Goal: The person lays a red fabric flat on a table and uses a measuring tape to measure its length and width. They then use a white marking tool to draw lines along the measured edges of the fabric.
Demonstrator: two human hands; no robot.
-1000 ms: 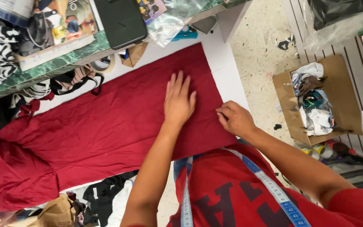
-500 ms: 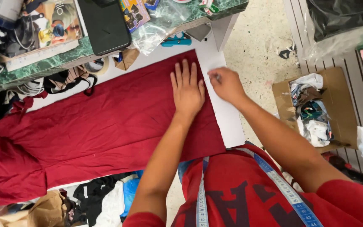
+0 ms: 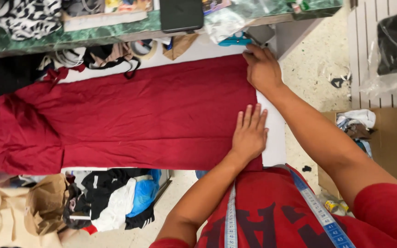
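A long piece of red cloth is lying spread flat along a white table, its far left end bunching and hanging off into a heap; its right edge is running close beside the table's right edge. The left hand is lying palm down on the cloth near that right edge, fingers stretched out and close together, gripping nothing; judging by the flat press, it is pinning the cloth so that it is not sliding. The right hand is resting at the cloth's far right corner, fingers loosely curled and pointing toward the far side of the table; whether it is pinching the edge or only pressing on it, I cannot tell, though it seems to be keeping the corner square with the table. A measuring tape is hanging round the person's neck over a red shirt; a dark phone is lying on a green counter beyond the cloth; blue scissors are sitting just beside the right hand; a pile of clothes and a brown paper bag are lying on the floor below the table; a cardboard box of scraps is standing to the right.
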